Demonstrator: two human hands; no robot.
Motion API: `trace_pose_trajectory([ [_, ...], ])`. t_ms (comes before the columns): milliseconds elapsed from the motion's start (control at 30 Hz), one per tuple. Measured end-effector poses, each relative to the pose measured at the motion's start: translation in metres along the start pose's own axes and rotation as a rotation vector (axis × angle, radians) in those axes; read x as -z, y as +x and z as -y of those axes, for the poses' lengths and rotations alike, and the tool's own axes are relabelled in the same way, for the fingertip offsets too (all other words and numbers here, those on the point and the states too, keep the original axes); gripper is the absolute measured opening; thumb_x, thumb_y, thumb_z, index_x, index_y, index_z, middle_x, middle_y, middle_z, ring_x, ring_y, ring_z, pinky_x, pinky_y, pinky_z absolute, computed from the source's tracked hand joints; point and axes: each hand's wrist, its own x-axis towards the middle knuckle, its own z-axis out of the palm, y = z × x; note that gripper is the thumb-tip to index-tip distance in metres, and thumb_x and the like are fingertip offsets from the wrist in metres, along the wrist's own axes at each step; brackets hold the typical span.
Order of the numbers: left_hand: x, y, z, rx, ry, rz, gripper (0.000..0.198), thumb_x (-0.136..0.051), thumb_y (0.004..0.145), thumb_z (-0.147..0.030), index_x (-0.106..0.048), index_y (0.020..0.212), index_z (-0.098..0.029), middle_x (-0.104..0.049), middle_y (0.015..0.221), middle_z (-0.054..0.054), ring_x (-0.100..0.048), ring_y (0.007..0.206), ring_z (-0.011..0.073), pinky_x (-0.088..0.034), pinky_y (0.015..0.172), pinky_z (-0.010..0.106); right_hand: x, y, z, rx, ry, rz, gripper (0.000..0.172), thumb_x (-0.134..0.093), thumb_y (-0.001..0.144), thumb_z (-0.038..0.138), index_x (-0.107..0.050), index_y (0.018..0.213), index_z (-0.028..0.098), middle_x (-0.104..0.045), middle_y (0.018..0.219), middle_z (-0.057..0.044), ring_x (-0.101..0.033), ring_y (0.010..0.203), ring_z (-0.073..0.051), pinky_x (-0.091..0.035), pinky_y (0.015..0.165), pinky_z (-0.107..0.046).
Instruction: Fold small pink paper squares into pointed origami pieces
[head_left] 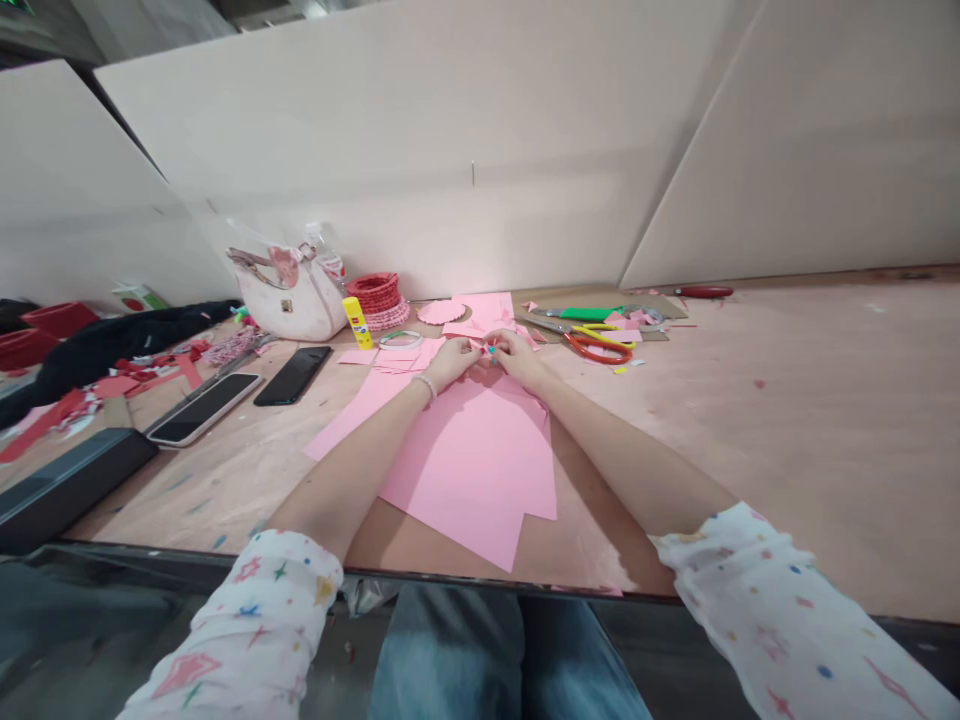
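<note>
Star-print sleeves (259,610) stand nearest, with pink paper sheets (465,480) between the forearms. At the sheets' far end, a small teal piece (491,350) sits directly between the fingertips; long axis too small to determine. Left hand (453,363) and right hand (523,360) are about equally near, fingers drawn in, apparently pinching it. Orange-handled scissors (571,331) lie beyond the right hand; yellow glue stick (358,323) stands left. No obstruction noted.

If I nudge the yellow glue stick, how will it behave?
The glue stick would probably tip easily, since it stands tall on a narrow base. Once down, its tube shape may let it roll. Being slim, it's likely light.
</note>
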Motion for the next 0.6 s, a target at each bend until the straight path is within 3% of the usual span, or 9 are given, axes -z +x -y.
trace_pose_trajectory([
  [233, 0.0, -0.001, -0.001, -0.035, -0.042, 0.065, 0.012, -0.047, 0.081, -0.023, -0.042, 0.088, -0.015, -0.057, 0.054, -0.004, -0.045, 0.03, 0.0042, -0.028, 0.032, 0.013, 0.006, 0.0, 0.001, -0.097, 0.139, 0.023, 0.025, -0.043, 0.069, 0.017, -0.053, 0.091, 0.019, -0.04, 0.054, 0.006, -0.035, 0.043, -0.007, -0.025, 0.041, -0.018],
  [433, 0.0, 0.0, 0.001, -0.11, -0.095, 0.093, 0.015, -0.047, 0.082, -0.029, -0.04, 0.082, -0.015, -0.055, 0.052, -0.005, -0.041, 0.028, 0.0035, -0.028, 0.031, 0.014, 0.011, 0.001, 0.002, -0.121, 0.297, 0.066, 0.022, -0.05, 0.065, 0.021, -0.056, 0.087, 0.019, -0.048, 0.062, 0.004, -0.046, 0.054, -0.007, -0.034, 0.049, -0.018],
  [600, -0.002, -0.001, 0.002, -0.132, -0.099, 0.078, 0.013, -0.048, 0.082, -0.026, -0.041, 0.082, -0.015, -0.055, 0.054, -0.005, -0.043, 0.031, 0.0032, -0.029, 0.032, 0.013, 0.012, 0.0, 0.002, -0.091, 0.248, 0.087, 0.023, -0.053, 0.068, 0.028, -0.056, 0.089, 0.019, -0.05, 0.065, 0.004, -0.047, 0.055, -0.008, -0.037, 0.05, -0.019],
])
